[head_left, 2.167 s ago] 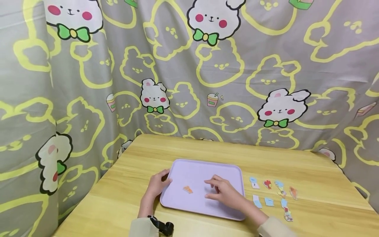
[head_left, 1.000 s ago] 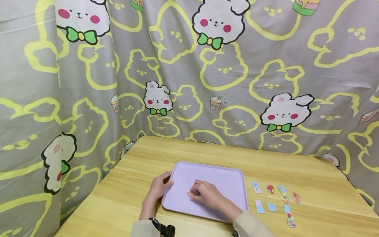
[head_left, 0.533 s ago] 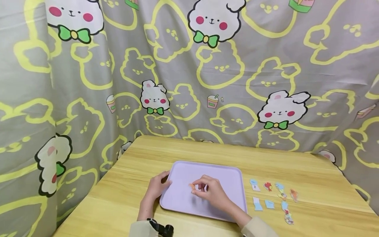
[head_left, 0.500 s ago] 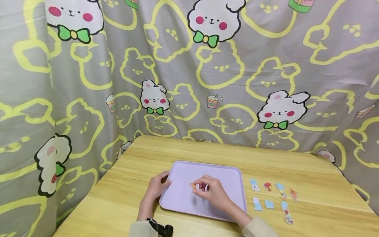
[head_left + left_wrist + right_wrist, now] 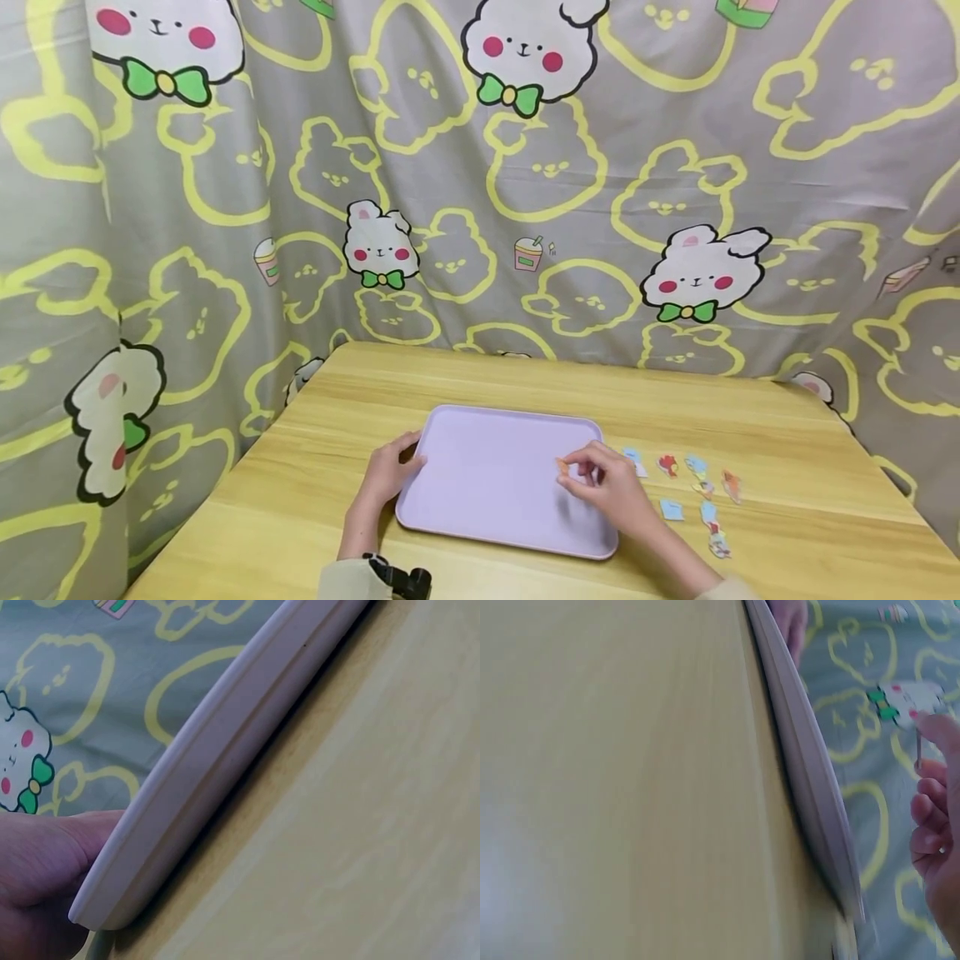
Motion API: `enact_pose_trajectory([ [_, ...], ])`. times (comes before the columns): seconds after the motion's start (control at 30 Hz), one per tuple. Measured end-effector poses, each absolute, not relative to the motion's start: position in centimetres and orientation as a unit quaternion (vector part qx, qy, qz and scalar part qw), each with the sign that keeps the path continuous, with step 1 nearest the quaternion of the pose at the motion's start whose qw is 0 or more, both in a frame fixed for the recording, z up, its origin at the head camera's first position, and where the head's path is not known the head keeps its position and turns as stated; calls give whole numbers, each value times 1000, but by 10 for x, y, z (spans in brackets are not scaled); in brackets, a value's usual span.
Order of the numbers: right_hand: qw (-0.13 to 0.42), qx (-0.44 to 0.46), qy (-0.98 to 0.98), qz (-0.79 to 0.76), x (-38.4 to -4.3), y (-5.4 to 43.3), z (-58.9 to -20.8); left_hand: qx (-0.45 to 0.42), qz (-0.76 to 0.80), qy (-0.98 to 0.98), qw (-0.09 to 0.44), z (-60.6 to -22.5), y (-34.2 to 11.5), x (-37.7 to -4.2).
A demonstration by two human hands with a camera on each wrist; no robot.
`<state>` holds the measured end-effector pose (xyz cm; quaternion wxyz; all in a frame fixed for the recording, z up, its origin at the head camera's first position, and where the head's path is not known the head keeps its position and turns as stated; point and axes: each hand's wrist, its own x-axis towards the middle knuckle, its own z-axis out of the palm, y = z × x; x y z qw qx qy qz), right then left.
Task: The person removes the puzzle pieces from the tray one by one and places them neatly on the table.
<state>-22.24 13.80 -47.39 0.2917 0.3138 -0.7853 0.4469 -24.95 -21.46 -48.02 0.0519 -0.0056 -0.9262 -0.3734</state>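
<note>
A lilac tray (image 5: 495, 483) lies on the wooden table. At its left edge my left hand (image 5: 386, 475) holds the rim, thumb over the top; the left wrist view shows this hand (image 5: 45, 877) at the near end of the tray's side wall (image 5: 202, 765). Over the right part of the tray, my right hand (image 5: 611, 487) pinches a small orange puzzle piece (image 5: 562, 467) between thumb and fingertips. From the right wrist, that piece (image 5: 919, 748) appears edge-on in the fingers of the right hand (image 5: 937, 810), above the tray.
To the right of the tray lie several flat pieces: a red one (image 5: 667, 466), an orange one (image 5: 731, 486), a light blue one (image 5: 672, 510) and longer patterned ones (image 5: 714, 529). A blue-and-white piece (image 5: 634, 460) is partly behind my right hand. A patterned curtain (image 5: 450, 167) hangs behind the table.
My right hand came down on the orange puzzle piece lying on the tray, pinched it, lifted it and moved right with it. The left hand has stayed at the tray's edge.
</note>
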Motion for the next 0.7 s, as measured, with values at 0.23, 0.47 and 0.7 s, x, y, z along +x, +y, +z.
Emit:
enact_pose_trajectory([
  [0.23,307,253,-830,391,-200,211,-476,-8,-373,-926,53,-480,-215,-249],
  [0.47,308,188,-874,327,-179,272,-484,-4,-369,-928,48,-482,-215,-245],
  [0.7,310,148,-890,300,-168,318,-490,-6,-362,-931,51,-480,-215,-246],
])
